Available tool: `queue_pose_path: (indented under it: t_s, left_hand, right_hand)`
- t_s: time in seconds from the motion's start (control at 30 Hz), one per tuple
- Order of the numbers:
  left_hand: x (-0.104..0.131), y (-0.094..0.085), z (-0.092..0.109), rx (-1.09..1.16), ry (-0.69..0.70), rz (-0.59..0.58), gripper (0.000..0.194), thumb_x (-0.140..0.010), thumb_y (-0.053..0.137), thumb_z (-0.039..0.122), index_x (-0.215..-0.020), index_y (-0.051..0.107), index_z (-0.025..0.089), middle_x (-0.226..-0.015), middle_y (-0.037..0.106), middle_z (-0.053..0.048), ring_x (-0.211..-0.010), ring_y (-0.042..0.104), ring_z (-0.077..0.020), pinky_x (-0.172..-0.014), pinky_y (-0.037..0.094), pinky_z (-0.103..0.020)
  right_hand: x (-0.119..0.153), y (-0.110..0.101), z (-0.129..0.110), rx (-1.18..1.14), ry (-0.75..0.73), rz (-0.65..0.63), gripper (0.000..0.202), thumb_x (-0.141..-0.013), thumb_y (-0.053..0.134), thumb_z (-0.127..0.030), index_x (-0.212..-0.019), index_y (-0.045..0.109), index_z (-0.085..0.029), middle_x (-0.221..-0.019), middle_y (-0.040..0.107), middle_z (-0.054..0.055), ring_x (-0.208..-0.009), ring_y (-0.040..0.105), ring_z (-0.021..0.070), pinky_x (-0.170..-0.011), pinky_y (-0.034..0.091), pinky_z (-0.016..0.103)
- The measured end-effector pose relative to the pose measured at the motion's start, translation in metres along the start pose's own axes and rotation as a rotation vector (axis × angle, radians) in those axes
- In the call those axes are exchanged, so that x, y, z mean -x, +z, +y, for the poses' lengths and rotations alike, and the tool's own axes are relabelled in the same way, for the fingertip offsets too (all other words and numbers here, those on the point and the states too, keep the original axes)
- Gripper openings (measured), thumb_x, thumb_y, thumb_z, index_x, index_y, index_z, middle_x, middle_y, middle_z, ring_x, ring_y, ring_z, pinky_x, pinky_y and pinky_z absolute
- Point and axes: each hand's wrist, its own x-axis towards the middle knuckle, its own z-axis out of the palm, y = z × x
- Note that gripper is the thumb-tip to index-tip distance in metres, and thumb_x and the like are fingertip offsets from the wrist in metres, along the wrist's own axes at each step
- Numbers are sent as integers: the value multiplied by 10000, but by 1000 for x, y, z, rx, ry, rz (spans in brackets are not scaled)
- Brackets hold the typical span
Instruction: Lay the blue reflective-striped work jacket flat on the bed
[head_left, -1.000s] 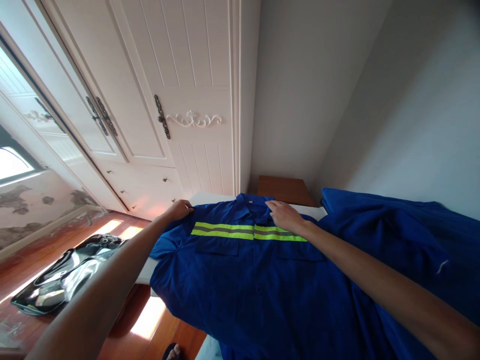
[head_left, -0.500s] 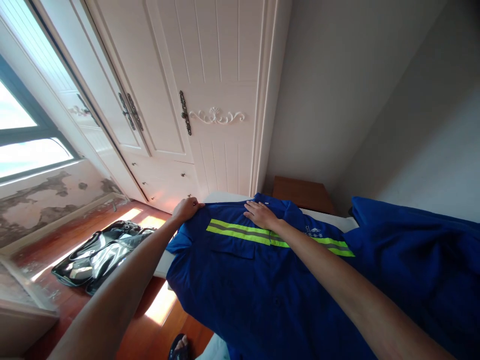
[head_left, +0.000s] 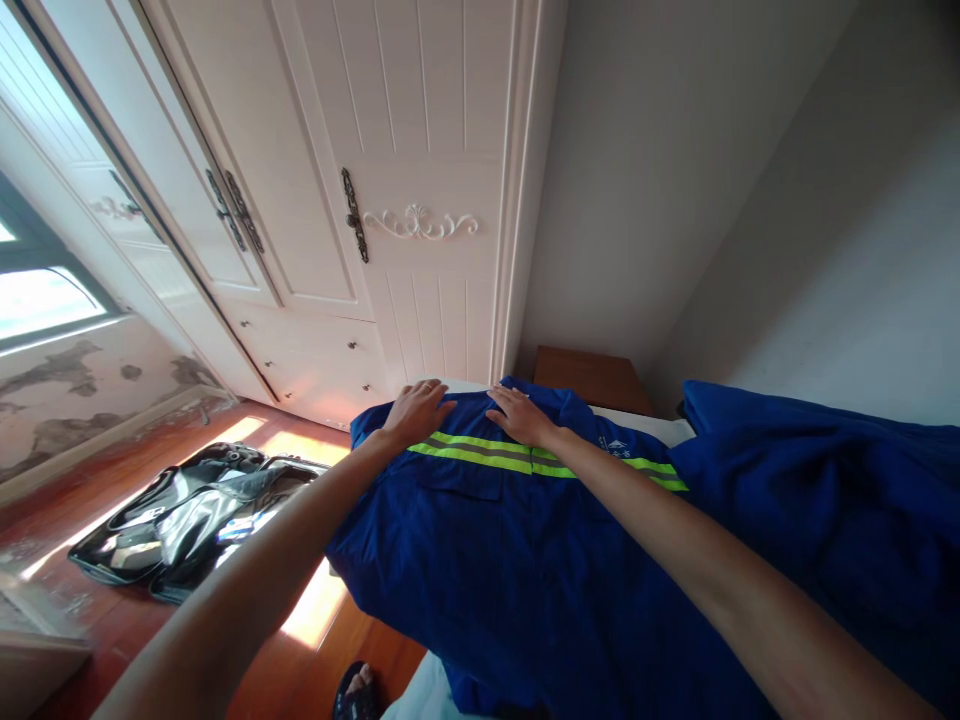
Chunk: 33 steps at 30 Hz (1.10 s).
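A dark blue work jacket (head_left: 465,540) lies spread in front of me, with a yellow-green and grey reflective stripe (head_left: 480,452) across its chest and a small white logo on the right. My left hand (head_left: 417,412) rests flat on the jacket's upper left shoulder, fingers stretched out. On the upper edge near the collar, my right hand (head_left: 520,416) lies palm down with its fingers extended. Neither hand grips the cloth. The jacket's lower end runs out of view at the bottom.
More blue cloth (head_left: 810,500) is heaped on the right. An open black suitcase (head_left: 187,520) lies on the wooden floor at left. A white wardrobe (head_left: 420,300) stands ahead, beside a brown bedside cabinet (head_left: 589,378). A sandalled foot (head_left: 357,692) shows at the bottom.
My left hand has let go of the jacket's left shoulder edge and moved right, now flat on the cloth. The sleeve there is tucked in. My right hand stays near the collar.
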Motion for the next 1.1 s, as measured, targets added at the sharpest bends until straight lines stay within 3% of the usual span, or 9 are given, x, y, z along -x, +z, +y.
queue_pose_path:
  t_s: [0.1, 0.23, 0.43, 0.57, 0.73, 0.9, 1.1]
  left_hand:
    - [-5, 14, 30, 75, 178, -110, 580, -1010, 292, 553, -1434, 485, 206, -1547, 416, -96, -1471, 289, -244, -1181, 249, -395]
    - [-14, 40, 47, 145, 54, -250, 688, -998, 234, 610, -1513, 373, 175, -1616, 265, -118, -1511, 177, -271, -1205, 188, -462]
    - [-31, 53, 31, 107, -17, -228, 705, -988, 239, 619, -1507, 389, 165, -1598, 311, -123, -1500, 217, -268, -1205, 190, -464]
    - [-43, 52, 19, 83, -15, -272, 743, -982, 218, 623, -1526, 353, 135, -1605, 288, -136, -1503, 208, -266, -1204, 180, -477]
    - [-56, 54, 18, 64, 1, -321, 779, -971, 195, 639, -1549, 303, 128, -1627, 224, -130, -1516, 157, -251, -1211, 145, -468]
    - [-64, 57, 18, 53, 21, -340, 796, -965, 185, 652, -1560, 280, 133, -1633, 201, -120, -1519, 145, -245, -1214, 129, -450]
    - [-74, 67, 8, 46, 47, -320, 783, -962, 191, 652, -1557, 291, 153, -1633, 215, -106, -1516, 159, -238, -1208, 139, -428]
  right_hand:
    - [20, -15, 7, 22, 81, 49, 565, -1022, 352, -442, -1487, 425, -130, -1537, 419, 134, -1452, 339, 240, -1210, 215, 407]
    - [60, -42, 31, 99, 283, -9, 590, -993, 422, -382, -1487, 401, -61, -1530, 412, 185, -1430, 369, 290, -1178, 279, 413]
    - [137, -73, 74, 202, 411, -211, 641, -955, 479, -397, -1479, 407, -35, -1513, 417, 225, -1405, 399, 334, -1145, 322, 430]
    - [173, -81, 85, 304, 420, -290, 571, -968, 454, -406, -1434, 490, -77, -1478, 461, 218, -1360, 451, 346, -1102, 366, 432]
    - [190, -91, 85, 496, 460, -318, 394, -956, 461, -276, -1303, 605, -157, -1282, 635, 171, -1155, 617, 309, -913, 473, 389]
    - [200, -112, 94, 570, 536, -312, 323, -938, 431, -152, -1119, 699, -150, -1119, 712, 166, -1090, 649, 302, -862, 456, 379]
    - [208, -115, 97, 624, 527, -277, 300, -955, 448, -212, -1065, 728, -207, -1076, 737, 126, -1043, 659, 286, -831, 440, 368]
